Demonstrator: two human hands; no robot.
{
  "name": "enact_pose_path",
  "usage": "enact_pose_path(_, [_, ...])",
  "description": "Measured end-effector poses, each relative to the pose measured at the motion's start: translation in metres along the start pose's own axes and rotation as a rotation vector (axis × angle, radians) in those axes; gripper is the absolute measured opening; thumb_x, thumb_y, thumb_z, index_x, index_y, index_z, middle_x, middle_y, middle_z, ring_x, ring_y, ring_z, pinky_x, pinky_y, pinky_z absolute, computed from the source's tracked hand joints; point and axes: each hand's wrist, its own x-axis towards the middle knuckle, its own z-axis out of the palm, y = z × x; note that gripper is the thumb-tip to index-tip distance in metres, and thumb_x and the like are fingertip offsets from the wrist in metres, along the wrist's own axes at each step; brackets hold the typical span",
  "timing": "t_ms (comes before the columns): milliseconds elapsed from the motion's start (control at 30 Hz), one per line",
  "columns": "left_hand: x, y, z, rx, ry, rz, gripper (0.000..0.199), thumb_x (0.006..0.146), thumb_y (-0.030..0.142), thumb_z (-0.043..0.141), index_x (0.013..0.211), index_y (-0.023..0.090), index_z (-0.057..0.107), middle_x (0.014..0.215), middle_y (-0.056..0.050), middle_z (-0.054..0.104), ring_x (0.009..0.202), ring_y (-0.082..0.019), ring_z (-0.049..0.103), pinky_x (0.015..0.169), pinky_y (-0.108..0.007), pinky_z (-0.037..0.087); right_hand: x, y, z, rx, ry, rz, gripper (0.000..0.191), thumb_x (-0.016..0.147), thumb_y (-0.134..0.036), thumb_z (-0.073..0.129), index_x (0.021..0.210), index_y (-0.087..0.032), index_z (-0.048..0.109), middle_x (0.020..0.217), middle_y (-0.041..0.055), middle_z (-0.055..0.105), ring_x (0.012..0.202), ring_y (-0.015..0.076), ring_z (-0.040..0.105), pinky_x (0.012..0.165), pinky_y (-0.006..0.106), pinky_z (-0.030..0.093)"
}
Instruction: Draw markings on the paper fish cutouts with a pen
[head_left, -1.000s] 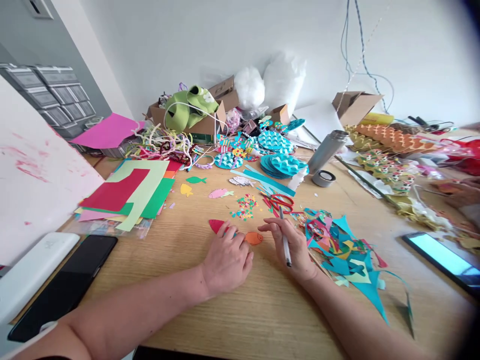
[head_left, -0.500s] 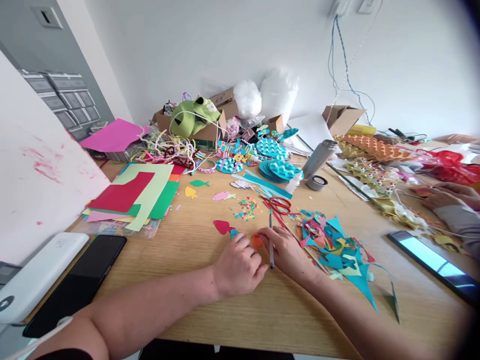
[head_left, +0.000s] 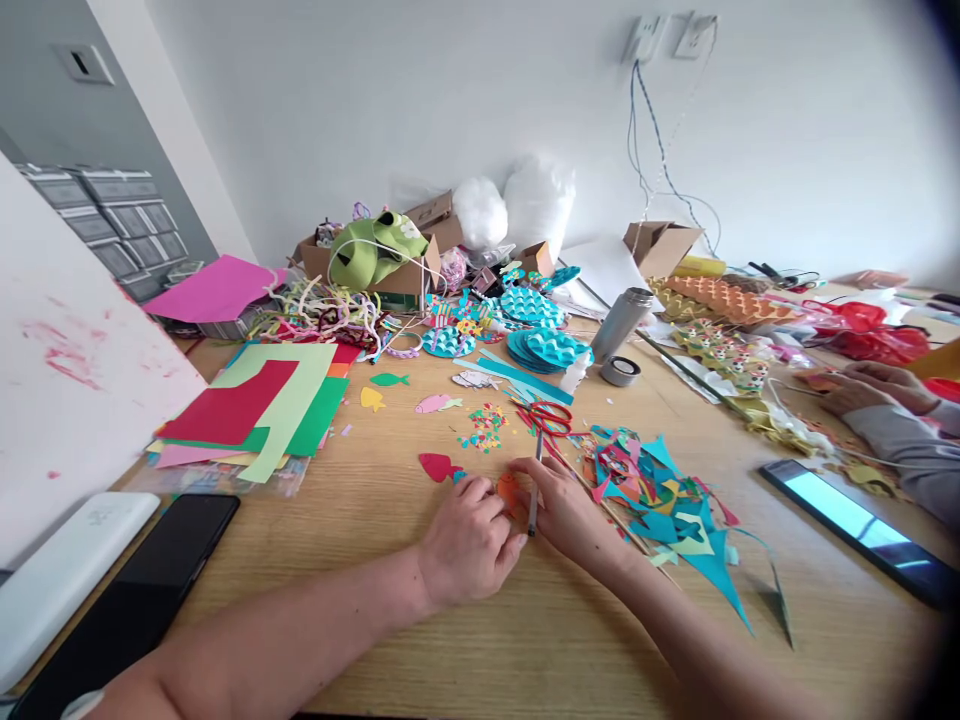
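Near the table's middle my left hand (head_left: 471, 540) is closed, its fingertips by an orange paper piece (head_left: 513, 492); what it grips is hidden. My right hand (head_left: 562, 510), also closed, holds a grey pen (head_left: 535, 485) at the right side of that orange piece. A red paper fish (head_left: 438, 466) lies just beyond my left hand, with a bit of blue paper at its tail. Farther back are green (head_left: 390, 380), yellow (head_left: 372, 399) and pink (head_left: 433, 403) paper fish and small confetti dots (head_left: 484, 428). Red-handled scissors (head_left: 551, 418) lie beyond the pen.
Coloured sheets (head_left: 247, 410) and a black phone (head_left: 139, 600) are at left. Paper scraps (head_left: 660, 490) lie right of my right hand, beside a lit phone (head_left: 855, 530). A steel bottle (head_left: 621, 325) stands behind. Another person's hands (head_left: 874, 390) are at far right.
The camera view has shifted, so the tabletop items appear lower and slightly left. The orange piece shows more between my hands, and the pen is more tilted.
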Motion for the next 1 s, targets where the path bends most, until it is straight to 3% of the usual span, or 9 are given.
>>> enact_pose_path(267, [-0.001,-0.001,0.004,0.023,-0.031,0.020,0.025,0.094,0.032,0.054,0.084,0.014,0.068,0.086,-0.007,0.064,0.100,-0.024,0.051,0.094,-0.040,0.041,0.005,-0.003,0.003,0.051,0.014,-0.022,0.030,0.083,-0.005,0.049,0.106,-0.018,0.064,0.099,0.0109,0.073,0.093,0.0267,0.063,0.079,0.038,0.052])
enact_pose_path(500, [-0.001,0.001,0.003,-0.047,0.001,0.008,0.020,0.094,0.024,0.050,0.084,0.015,0.065,0.089,-0.007,0.062,0.097,-0.024,0.051,0.091,-0.041,0.043,0.014,0.002,0.007,0.239,0.049,0.103,0.028,0.080,-0.011,0.050,0.105,-0.020,0.060,0.082,0.0048,0.072,0.080,0.0218,0.067,0.071,0.033,0.052])
enact_pose_path(633, [0.005,-0.004,-0.002,-0.282,0.134,-0.246,0.010,0.089,0.016,0.051,0.097,0.015,0.058,0.104,-0.009,0.059,0.099,-0.025,0.050,0.089,-0.041,0.043,0.019,-0.002,-0.001,0.355,0.088,0.078,0.025,0.084,-0.016,0.050,0.107,-0.020,0.058,0.079,0.0032,0.070,0.071,0.0188,0.067,0.065,0.030,0.052])
enact_pose_path(733, [0.010,-0.013,0.001,-0.449,0.242,-0.430,0.013,0.082,0.013,0.058,0.093,0.017,0.054,0.097,-0.007,0.058,0.096,-0.025,0.052,0.086,-0.040,0.042,0.022,-0.014,-0.007,0.421,0.102,-0.005,0.021,0.086,-0.018,0.051,0.105,-0.021,0.059,0.080,0.0030,0.069,0.073,0.0183,0.068,0.066,0.029,0.053])
enact_pose_path(867, [0.015,-0.022,0.006,-0.517,0.283,-0.487,0.012,0.078,0.011,0.060,0.078,0.019,0.052,0.081,-0.003,0.058,0.084,-0.021,0.052,0.080,-0.035,0.041,0.025,-0.025,-0.006,0.505,0.106,-0.063,0.019,0.088,-0.019,0.053,0.106,-0.022,0.060,0.084,0.0045,0.071,0.077,0.0186,0.070,0.068,0.029,0.055])
enact_pose_path(1000, [0.017,-0.025,0.008,-0.633,0.329,-0.553,0.013,0.077,0.012,0.059,0.070,0.019,0.051,0.074,-0.001,0.057,0.079,-0.019,0.052,0.077,-0.031,0.040,0.027,-0.024,0.005,0.670,0.197,0.038,0.021,0.087,-0.028,0.062,0.107,-0.021,0.061,0.091,0.0074,0.071,0.082,0.0202,0.070,0.072,0.032,0.057])
